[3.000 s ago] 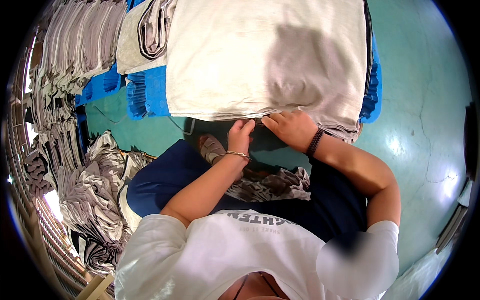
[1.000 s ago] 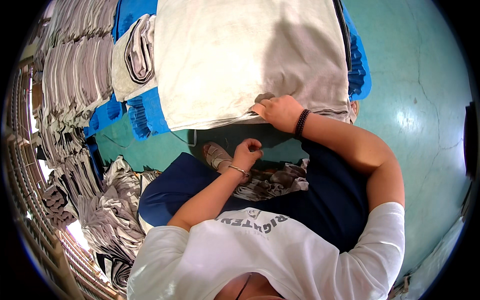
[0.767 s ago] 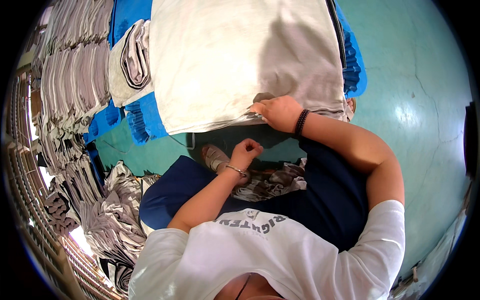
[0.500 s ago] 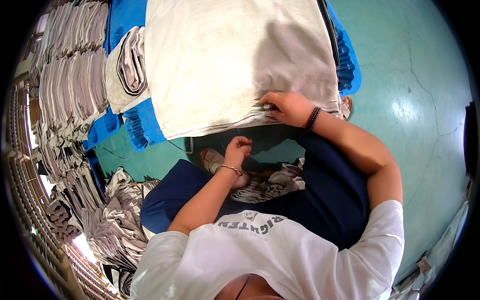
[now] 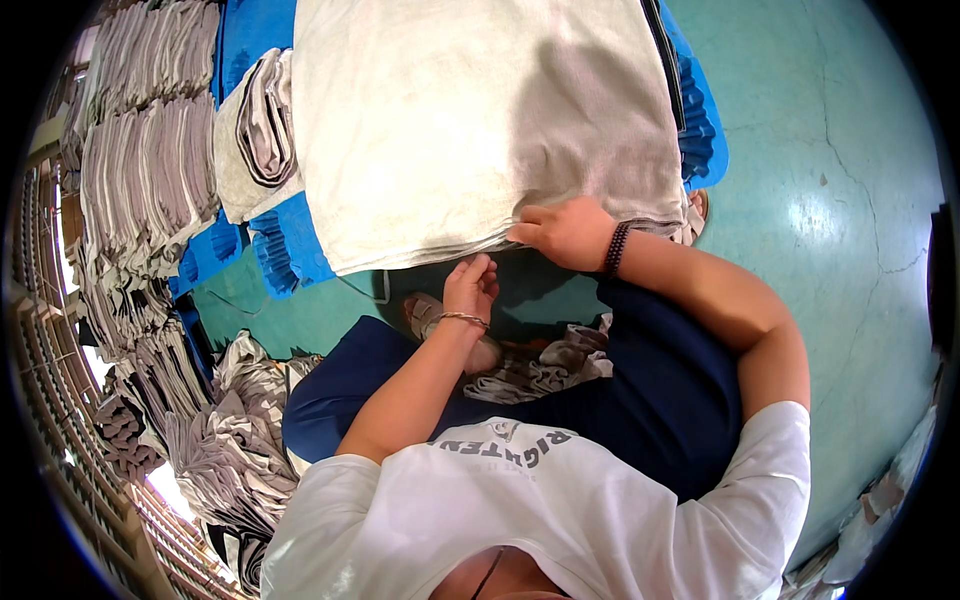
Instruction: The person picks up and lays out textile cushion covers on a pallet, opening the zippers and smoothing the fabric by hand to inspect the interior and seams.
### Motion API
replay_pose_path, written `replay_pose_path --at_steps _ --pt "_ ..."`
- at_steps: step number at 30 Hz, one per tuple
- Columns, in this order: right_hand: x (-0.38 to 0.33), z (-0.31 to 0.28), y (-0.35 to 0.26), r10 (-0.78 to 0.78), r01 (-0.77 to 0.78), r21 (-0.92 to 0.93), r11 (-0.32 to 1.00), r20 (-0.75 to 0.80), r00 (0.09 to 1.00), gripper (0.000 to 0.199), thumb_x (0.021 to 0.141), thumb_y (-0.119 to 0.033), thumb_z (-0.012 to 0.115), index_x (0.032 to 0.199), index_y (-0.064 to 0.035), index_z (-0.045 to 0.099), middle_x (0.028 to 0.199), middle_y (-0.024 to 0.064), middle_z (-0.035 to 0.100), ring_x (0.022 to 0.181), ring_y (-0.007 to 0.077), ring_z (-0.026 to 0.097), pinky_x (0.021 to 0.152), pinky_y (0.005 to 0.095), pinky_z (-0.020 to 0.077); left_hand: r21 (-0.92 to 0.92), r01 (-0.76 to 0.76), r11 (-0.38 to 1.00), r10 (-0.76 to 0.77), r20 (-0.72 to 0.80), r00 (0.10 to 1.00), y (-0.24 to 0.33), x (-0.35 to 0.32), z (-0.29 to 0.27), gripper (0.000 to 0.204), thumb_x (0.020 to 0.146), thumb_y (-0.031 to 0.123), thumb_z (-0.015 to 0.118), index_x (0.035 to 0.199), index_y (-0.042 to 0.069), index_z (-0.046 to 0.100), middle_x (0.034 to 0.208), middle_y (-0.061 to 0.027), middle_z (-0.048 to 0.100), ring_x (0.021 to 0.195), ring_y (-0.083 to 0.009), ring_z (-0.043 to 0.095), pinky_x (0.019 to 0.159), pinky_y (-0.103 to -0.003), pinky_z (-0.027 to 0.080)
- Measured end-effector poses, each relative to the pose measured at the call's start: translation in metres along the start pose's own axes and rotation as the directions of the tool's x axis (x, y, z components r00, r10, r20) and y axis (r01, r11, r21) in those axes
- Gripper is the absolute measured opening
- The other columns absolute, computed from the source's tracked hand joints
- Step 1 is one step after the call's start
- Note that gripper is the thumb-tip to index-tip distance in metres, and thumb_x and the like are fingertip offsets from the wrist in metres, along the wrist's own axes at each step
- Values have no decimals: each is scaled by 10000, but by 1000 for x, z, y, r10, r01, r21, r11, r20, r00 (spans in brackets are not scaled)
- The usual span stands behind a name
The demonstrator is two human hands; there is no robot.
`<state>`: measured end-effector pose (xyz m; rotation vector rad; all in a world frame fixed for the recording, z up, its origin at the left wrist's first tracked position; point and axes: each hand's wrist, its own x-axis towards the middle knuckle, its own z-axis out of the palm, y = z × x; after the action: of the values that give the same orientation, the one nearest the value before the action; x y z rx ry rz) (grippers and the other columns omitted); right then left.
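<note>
Item, principal: a layered cream cloth stack [image 5: 420, 120], dark-bound along its right side, lying broad and flat on a blue ribbed pallet [image 5: 708, 150] in front of you, its near edge overhanging your side.

Item: your right hand [image 5: 568, 235], a dark beaded bracelet [image 5: 614, 250] at the wrist. It rested on the stack's near edge, right of centre, fingers bent and thumb drawn in close — whether it pinched any layer could not be told.

Item: your left hand [image 5: 472, 290], wearing a thin bangle [image 5: 466, 319]. Its fingers were curled, tips close together at or just below the same edge; whether they held cloth could not be told.

Surroundings: a folded dark-edged cloth bundle [image 5: 268, 130] just left of the stack; rows of folded grey-beige cloths [image 5: 150, 180] beyond it; crumpled fabric [image 5: 555, 365] between your navy-trousered legs — all above a green floor [image 5: 790, 250].
</note>
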<state>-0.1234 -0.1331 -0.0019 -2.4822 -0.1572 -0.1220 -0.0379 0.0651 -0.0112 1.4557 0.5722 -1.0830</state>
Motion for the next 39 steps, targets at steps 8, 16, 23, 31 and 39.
replay_pose_path --at_steps 8,16,23,31,39 --pt "29 12 -14 -250 246 -141 959 -9 968 97 701 -166 505 768 -103 538 837 67 472 557 199 570 393 321 443 -21 7 1000 -8 -39 999 0 -2 -6 122 760 163 643 793 139 528 692 27 564 603 -82 501 556 -254 393" --pt "41 20 -16 -326 325 -30 945 -31 945 97 690 -146 512 698 -50 520 827 88 459 519 221 553 421 332 452 -27 -6 1000 5 -22 1000 -4 4 -12 152 751 199 660 780 111 539 718 4 570 611 -82 493 534 -224 383" --pt "13 -3 -2 -60 60 -14 998 7 998 173 736 -149 506 897 -107 456 818 94 497 599 259 569 484 374 455 396 180 900 -282 216 935 -25 24 -49 189 754 183 626 895 68 572 848 -47 599 714 -126 534 606 -253 417" --pt "-68 -39 57 629 -522 361 772 -553 546 147 760 -166 568 846 -54 526 817 128 552 790 309 538 666 365 433 716 -541 441 -86 634 768 -2 -21 18 364 707 40 601 1067 48 546 1040 -53 560 930 -155 537 795 -268 429" --pt "-113 -38 66 960 -240 930 278 -275 44 138 850 -139 457 860 -27 537 745 60 555 666 137 505 639 254 411 751 -529 395 -280 647 709 12 -15 69 365 797 231 559 1112 52 519 1099 -61 534 975 -196 521 857 -304 387"
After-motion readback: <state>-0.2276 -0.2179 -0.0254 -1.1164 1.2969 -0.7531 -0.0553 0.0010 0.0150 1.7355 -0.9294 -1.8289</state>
